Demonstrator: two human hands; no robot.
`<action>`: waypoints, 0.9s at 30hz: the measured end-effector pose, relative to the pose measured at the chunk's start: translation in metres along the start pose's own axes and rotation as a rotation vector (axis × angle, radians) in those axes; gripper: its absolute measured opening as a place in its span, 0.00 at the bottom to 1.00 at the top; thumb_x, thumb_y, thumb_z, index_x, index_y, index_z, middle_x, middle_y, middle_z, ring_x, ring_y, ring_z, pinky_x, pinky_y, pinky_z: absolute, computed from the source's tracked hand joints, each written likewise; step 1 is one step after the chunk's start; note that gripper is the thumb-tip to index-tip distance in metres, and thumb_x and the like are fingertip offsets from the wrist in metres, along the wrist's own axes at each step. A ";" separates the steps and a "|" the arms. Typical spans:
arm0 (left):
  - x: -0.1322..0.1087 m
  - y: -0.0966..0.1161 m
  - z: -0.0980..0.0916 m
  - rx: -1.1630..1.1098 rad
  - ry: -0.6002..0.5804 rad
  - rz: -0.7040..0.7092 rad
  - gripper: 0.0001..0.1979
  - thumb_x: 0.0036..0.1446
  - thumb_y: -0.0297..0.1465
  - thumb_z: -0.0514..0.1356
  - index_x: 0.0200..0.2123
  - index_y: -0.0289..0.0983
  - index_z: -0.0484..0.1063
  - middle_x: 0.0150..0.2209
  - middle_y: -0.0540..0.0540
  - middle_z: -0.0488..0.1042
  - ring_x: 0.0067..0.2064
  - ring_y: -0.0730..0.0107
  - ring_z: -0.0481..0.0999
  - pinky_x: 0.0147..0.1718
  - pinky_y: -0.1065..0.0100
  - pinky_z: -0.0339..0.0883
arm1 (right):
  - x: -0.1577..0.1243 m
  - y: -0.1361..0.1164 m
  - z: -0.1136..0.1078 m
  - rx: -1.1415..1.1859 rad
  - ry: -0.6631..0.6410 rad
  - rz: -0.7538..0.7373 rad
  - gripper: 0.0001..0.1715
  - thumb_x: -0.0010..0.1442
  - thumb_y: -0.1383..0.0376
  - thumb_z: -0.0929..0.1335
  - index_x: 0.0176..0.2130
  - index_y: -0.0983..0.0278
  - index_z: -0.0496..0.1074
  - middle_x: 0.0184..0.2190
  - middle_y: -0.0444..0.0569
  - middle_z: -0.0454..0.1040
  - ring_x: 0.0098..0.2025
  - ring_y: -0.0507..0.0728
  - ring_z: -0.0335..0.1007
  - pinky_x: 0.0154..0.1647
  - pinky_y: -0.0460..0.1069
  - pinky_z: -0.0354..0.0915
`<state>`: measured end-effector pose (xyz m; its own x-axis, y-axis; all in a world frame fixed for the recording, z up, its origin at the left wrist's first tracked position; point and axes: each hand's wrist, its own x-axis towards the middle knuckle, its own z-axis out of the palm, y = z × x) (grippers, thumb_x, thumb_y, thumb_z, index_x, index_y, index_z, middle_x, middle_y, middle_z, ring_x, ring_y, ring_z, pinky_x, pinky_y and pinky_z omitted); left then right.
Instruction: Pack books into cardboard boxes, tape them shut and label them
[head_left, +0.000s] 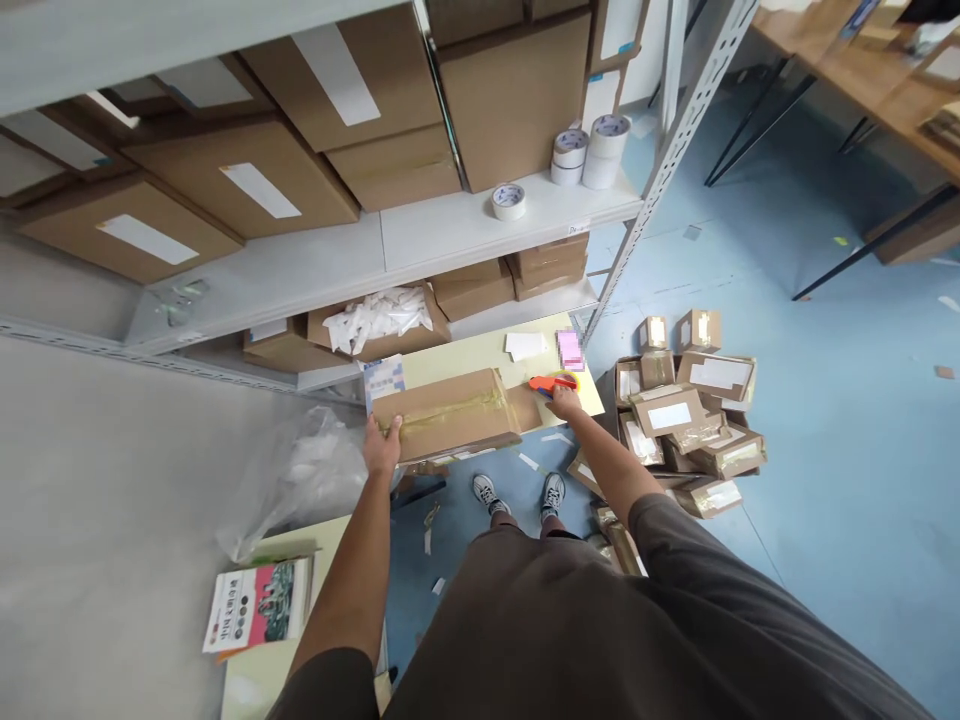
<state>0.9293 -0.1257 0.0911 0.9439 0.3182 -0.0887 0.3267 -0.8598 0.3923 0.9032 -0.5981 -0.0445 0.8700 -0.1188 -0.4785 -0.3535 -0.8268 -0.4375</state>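
Observation:
A brown cardboard box [442, 415] lies flat on a pale yellow table [540, 345], with clear tape across its top. My left hand [382, 445] rests on the box's near left end, fingers spread and holding nothing. My right hand [566, 403] grips an orange-and-blue plastic cutter [551, 384] at the box's right end, just beyond the box on the tabletop. Its blade is hidden. Close by lie a pink pad [570, 350] and white paper slips [525, 346]. A blue-and-white printed sheet [384, 382] stands at the box's far left corner.
Grey metal shelving [375, 260] ahead holds large cartons and tape rolls [581, 152]. A heap of small taped parcels [682, 410] sits on the blue floor to the right. A plastic bag [300, 482] lies left, beside a second table holding a printed booklet [259, 605].

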 end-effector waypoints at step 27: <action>-0.023 0.051 0.018 -0.186 -0.141 0.017 0.41 0.73 0.49 0.53 0.77 0.26 0.54 0.70 0.17 0.65 0.66 0.36 0.74 0.61 0.53 0.68 | -0.122 -0.205 -0.089 0.695 0.061 -0.499 0.33 0.57 0.34 0.73 0.37 0.60 0.74 0.31 0.46 0.75 0.34 0.59 0.71 0.35 0.51 0.69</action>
<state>0.9255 -0.1842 0.0969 0.9508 0.2339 -0.2031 0.3086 -0.7721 0.5556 0.9000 -0.4629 0.1712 0.9897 0.1235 -0.0725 -0.0371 -0.2681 -0.9627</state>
